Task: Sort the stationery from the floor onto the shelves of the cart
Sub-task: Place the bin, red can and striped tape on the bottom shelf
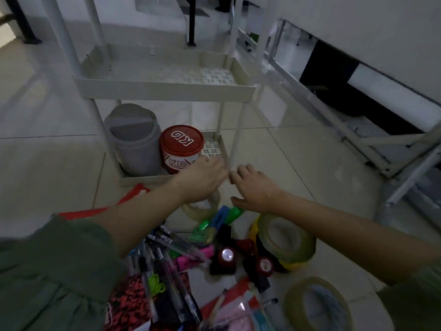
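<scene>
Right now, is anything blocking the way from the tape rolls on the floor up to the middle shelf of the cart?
Nothing visible does. The middle shelf is bare and open at the front. The tape rolls lie on the floor before the cart; both hands, left hand and right hand, hover at the bottom shelf.

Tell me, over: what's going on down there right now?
Both hands, left and right, open, holding nothing, at cart's bottom shelf. Stationery pile on floor. Red-lidded tub occupies shelf.
</scene>
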Demonstrator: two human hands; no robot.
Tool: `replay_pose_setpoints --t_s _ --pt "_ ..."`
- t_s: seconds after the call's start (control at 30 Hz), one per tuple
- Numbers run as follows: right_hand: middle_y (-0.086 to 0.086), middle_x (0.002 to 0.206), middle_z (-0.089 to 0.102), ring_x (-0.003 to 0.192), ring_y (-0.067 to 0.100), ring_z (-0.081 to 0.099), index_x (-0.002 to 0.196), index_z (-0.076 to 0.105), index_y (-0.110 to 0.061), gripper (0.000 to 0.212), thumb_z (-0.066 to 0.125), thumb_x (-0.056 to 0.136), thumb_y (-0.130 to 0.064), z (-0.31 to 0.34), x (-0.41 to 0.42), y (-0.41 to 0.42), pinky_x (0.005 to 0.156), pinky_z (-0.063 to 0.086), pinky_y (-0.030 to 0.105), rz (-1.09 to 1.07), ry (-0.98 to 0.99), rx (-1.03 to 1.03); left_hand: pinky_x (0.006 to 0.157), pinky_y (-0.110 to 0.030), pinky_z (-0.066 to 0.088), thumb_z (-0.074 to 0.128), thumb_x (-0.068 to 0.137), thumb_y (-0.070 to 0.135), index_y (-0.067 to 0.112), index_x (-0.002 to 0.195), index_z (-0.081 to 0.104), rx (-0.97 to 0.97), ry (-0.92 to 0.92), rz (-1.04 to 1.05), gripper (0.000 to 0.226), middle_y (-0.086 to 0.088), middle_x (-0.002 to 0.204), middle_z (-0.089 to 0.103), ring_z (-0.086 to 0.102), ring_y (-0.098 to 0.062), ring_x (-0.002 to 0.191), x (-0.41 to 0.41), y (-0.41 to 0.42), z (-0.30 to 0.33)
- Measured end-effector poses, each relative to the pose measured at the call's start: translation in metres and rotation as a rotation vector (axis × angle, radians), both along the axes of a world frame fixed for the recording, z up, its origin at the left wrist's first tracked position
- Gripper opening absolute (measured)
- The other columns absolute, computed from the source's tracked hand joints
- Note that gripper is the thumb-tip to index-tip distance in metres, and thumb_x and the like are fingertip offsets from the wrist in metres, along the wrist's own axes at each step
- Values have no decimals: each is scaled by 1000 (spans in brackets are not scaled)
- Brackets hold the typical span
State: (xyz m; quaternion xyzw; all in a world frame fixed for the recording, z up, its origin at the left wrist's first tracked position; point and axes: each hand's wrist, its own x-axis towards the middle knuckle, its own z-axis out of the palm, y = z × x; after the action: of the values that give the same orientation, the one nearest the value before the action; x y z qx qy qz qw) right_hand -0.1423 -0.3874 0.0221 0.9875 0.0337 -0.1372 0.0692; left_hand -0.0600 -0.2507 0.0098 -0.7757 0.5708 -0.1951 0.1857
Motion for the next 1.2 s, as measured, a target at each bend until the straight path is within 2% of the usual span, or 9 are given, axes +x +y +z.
replay_pose_setpoints --t_s 0.13,0.23,0.47,0.57,0.63,0.7,0.8,1.07,1.2 --pt "15 117 59 110 29 55 111 58 -4 48 49 91 -46 16 -35 -21 80 42 32 -223 387 -27 95 -37 35 39 92 16 5 133 32 216 240 -99 43 -15 132 38 37 -30 122 -41 -37 -14" --pt "13 110 63 107 28 56 106 62 -9 33 53 91 -37 3 -67 -20 93 44 34 -193 567 -50 96 -37 34 41 93 18 5 137 29 275 336 -96 48 -16 138 35 34 -30 126 -67 -52 -23" --pt "16 134 50 127 29 46 131 45 -5 55 57 87 -37 -45 -106 -27 105 35 38 -316 353 58 105 -42 30 45 94 22 6 141 28 465 377 -8 52 -21 143 31 30 -34 132 -100 -57 -28" --pt "11 103 60 111 28 56 95 57 -11 23 59 85 -31 -35 -95 -29 79 46 33 -344 305 97 106 -41 30 45 94 22 5 144 20 453 390 53 58 -20 147 27 27 -33 135 -100 -49 -24" --pt "3 75 50 93 24 56 65 44 -19 27 64 82 -27 -22 -77 -31 57 37 27 -489 249 259 105 -41 30 41 95 20 2 146 10 391 386 111 63 -20 148 25 26 -33 136 -94 -44 -16" --pt "7 89 53 101 27 56 78 52 -17 16 66 82 -23 -1 -57 -32 61 40 26 -678 171 499 105 -42 31 38 96 20 0 147 0 322 350 177 66 -21 148 24 26 -33 135 -85 -40 -5" --pt "15 132 48 124 33 46 134 40 -4 56 64 87 -25 32 -38 -34 93 40 36 -976 24 900 109 -41 28 38 97 21 -1 147 -3 238 289 304 68 -21 150 21 23 -33 138 -68 -36 16" --pt "6 105 55 106 26 47 119 44 -15 34 57 90 -27 64 -7 -17 91 37 42 -940 -34 1473 103 -43 33 37 97 23 2 141 25 163 245 567 51 -20 144 31 33 -33 130 -28 3 39" --pt "13 135 48 125 32 43 135 43 -9 48 58 91 -23 63 18 3 96 38 52 -896 -49 1517 104 -41 32 32 99 23 3 142 25 194 267 664 48 -21 144 30 31 -33 132 -21 22 35"
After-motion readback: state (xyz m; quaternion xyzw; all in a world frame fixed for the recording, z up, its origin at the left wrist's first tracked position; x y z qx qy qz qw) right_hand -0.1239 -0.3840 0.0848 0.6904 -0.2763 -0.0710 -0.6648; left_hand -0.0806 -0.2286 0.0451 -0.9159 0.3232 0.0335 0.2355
